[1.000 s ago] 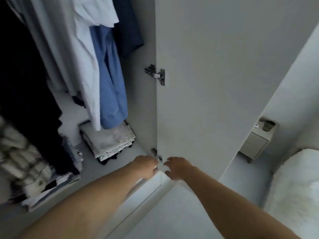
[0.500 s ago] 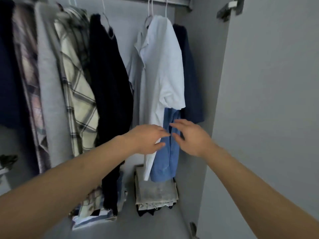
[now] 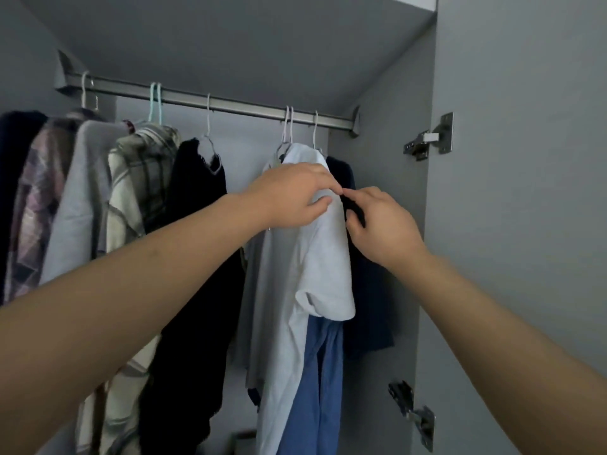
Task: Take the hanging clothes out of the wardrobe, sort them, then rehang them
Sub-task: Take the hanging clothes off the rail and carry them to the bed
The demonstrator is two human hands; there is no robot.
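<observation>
Several garments hang from a metal rail [image 3: 236, 105] inside the open grey wardrobe. At the right end hang a white shirt [image 3: 315, 270], a blue garment [image 3: 323, 372] under it and a dark navy garment [image 3: 368, 307] against the side wall. My left hand [image 3: 292, 197] lies over the white shirt's shoulder, fingers curved onto the cloth. My right hand [image 3: 377, 221] pinches a fold of the navy garment just beside it. Further left hang a black top [image 3: 197, 257], a cream plaid shirt [image 3: 131, 198], a grey top [image 3: 78, 198] and a pink plaid shirt [image 3: 29, 208].
The wardrobe door [image 3: 525, 192] stands open on the right, with metal hinges [image 3: 430, 139] on its inner edge. The wardrobe's side wall [image 3: 387, 159] is close behind the navy garment. A folded pile [image 3: 243, 438] shows at the bottom.
My view has swung up from the wardrobe floor to the rail. Both hands rose from the door's lower edge to the shoulders of the white and navy garments.
</observation>
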